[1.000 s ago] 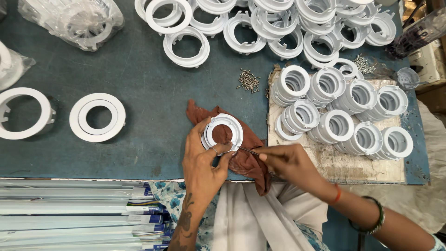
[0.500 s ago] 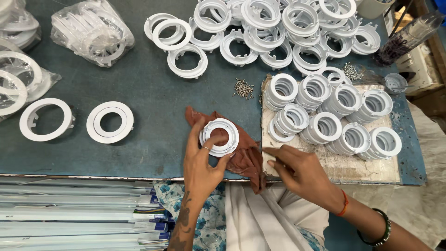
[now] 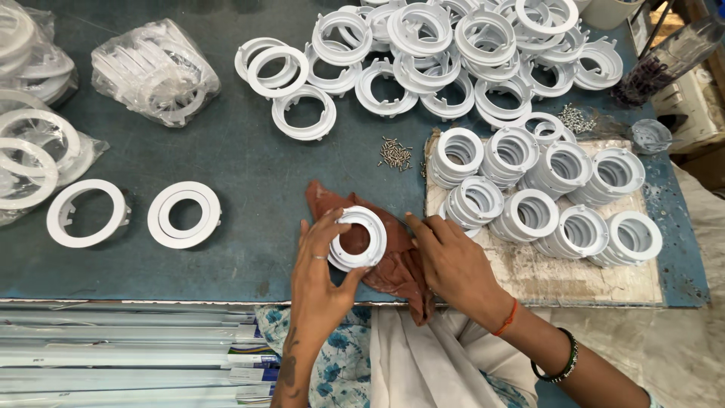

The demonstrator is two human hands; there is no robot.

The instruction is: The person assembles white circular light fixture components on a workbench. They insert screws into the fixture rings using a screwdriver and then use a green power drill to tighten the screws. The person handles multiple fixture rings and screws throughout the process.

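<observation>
Starting at the far left of the blue-green counter (image 3: 249, 189), white flat rings are seen bagged in clear plastic (image 3: 30, 162), and a second clear bag of rings (image 3: 155, 72) lies further back. Two loose flat white rings are laid side by side near the front edge: one (image 3: 87, 213) at the left, the other (image 3: 184, 214) just beside it. Below the counter edge, a stack of long pale strips (image 3: 113, 355) is visible.

Toward the middle, the left hand (image 3: 321, 268) is wrapped around a white plastic ring (image 3: 357, 238), thumb at its near edge and fingers along its left side; the grip is closed on it. The ring is held over a reddish-brown cloth (image 3: 396, 261), which is spread on the counter near the front edge. A small heap of screws (image 3: 395, 153) lies behind the cloth.

The right hand (image 3: 453, 261) is rested on the cloth just right of the ring (fingers loosely curled, nothing clearly held in its grip). An orange thread and a dark bangle are worn on that arm.

Further right, stacks of white ribbed rings (image 3: 544, 196) are arranged on a worn whitish board (image 3: 574, 276). Behind them, a loose pile of larger white rings (image 3: 453, 53) is spread across the back of the counter.
</observation>
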